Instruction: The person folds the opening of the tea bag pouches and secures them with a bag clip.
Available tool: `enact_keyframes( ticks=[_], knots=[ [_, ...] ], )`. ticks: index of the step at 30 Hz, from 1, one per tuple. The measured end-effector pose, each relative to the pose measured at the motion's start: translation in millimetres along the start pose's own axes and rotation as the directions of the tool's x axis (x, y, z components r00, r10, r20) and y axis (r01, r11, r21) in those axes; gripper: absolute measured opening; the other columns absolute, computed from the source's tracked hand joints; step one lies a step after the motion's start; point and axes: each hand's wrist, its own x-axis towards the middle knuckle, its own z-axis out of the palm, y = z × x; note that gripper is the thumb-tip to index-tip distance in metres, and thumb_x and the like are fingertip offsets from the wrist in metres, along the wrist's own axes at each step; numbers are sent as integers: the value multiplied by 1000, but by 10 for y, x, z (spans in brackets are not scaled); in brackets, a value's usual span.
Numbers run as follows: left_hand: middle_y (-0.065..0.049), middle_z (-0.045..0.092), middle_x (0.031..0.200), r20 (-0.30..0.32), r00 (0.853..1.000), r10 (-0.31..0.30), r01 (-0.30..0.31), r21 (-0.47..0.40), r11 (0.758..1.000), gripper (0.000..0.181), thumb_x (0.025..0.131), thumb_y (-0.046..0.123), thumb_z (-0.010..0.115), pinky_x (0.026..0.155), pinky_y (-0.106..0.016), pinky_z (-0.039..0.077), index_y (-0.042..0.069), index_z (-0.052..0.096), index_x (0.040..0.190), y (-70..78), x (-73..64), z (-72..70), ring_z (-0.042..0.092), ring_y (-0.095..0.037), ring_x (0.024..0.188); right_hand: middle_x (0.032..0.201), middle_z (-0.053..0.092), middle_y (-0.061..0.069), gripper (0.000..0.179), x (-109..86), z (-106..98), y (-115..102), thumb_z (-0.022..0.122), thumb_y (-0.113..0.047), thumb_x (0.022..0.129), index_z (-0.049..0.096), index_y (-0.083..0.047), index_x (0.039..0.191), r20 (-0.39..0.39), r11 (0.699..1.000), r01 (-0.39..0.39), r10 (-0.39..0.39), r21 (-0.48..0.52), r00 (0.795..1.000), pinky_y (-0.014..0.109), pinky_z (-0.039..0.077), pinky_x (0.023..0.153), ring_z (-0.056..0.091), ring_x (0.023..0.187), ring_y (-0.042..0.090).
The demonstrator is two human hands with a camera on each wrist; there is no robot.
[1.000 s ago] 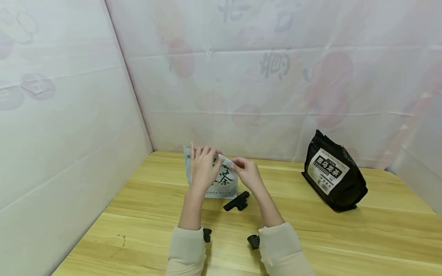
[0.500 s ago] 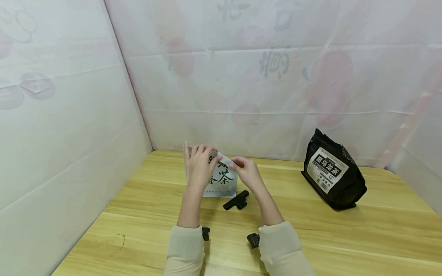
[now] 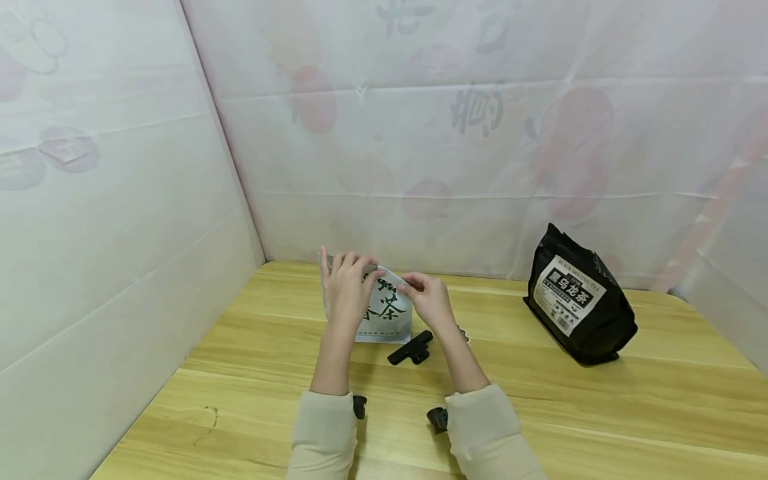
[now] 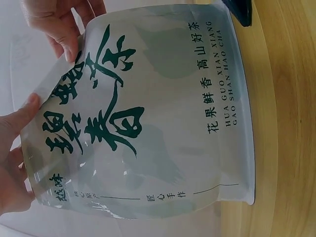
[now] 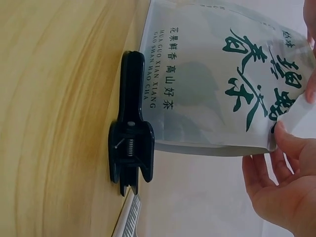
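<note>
Both your left hand (image 3: 348,293) and right hand (image 3: 432,305) pinch the Biluochun tea pouch (image 4: 163,123); it looks soft, so hold its top.

High, downward head view; both wrist views close, onto the same pale bag (image 4: 158,111).

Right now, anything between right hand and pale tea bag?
Nothing visible: right hand pinches the pale tea bag near its top. The black clip lies on the table, in front of the bag's base.
</note>
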Motion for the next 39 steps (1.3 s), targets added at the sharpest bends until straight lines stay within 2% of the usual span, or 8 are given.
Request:
enact_keyframes(
  ticks=[5, 9, 15, 19, 22, 29, 39],
  knots=[
    [3, 63, 97, -24, 1000, 11, -11, -6, 1000, 19, 80, 34, 68, 109, -44, 1, 20, 69, 93, -1, -8, 5, 50, -20, 105, 88, 67, 11, 15, -5, -6, -16, 67, -5, 83, 69, 1, 96, -4, 1000, -20, 20, 4, 1000, 32, 51, 66, 62, 78, 22],
    [3, 63, 97, -33, 999, 13, -13, -7, 1000, 19, 80, 34, 69, 108, -46, 6, 20, 69, 93, -3, -7, 12, 50, -19, 104, 93, 66, 10, 18, -4, -44, -17, 66, -9, 85, 68, 0, 101, 57, 999, -44, 43, 15, 997, 35, 50, 73, 62, 85, 23],
    [2, 63, 98, -27, 1000, 14, -14, -15, 1000, 20, 80, 34, 68, 108, -45, 4, 20, 69, 94, 1, -5, 13, 50, -20, 104, 104, 64, 13, 23, 7, -136, 20, 61, -11, 89, 64, 0, 109, 179, 998, -18, 8, 56, 984, 41, 48, 81, 60, 96, 26],
    [2, 62, 97, -28, 1000, 13, -13, -30, 999, 20, 81, 33, 68, 108, -43, -2, 19, 69, 95, 2, -7, 11, 49, -20, 105, 106, 63, 14, 24, 13, -166, 41, 60, -12, 90, 63, 1, 110, 203, 998, 4, -16, 60, 979, 40, 48, 81, 59, 97, 27],
    [2, 62, 96, -33, 999, 15, -16, -36, 999, 20, 81, 33, 67, 108, -42, -3, 19, 69, 94, -1, -7, 11, 49, -20, 104, 104, 63, 14, 23, 17, -160, 43, 60, -12, 90, 63, 2, 108, 189, 999, -4, -6, 54, 982, 39, 49, 80, 59, 95, 26],
    [1, 61, 98, -18, 1000, 14, -15, -31, 999, 20, 82, 33, 66, 108, -42, -5, 19, 69, 96, 1, -3, 7, 48, -21, 106, 94, 66, 10, 18, 25, -88, 49, 64, -11, 87, 67, 1, 101, 78, 998, -59, 55, 39, 995, 33, 49, 72, 60, 86, 21],
    [1, 61, 99, -3, 1000, 11, -11, -30, 999, 20, 83, 33, 66, 108, -41, -6, 18, 69, 95, 10, -4, 8, 48, -21, 107, 86, 67, 8, 14, 19, -18, 62, 67, -10, 84, 70, -1, 94, -31, 995, -91, 92, 32, 995, 26, 45, 62, 59, 76, 19]
  ],
)
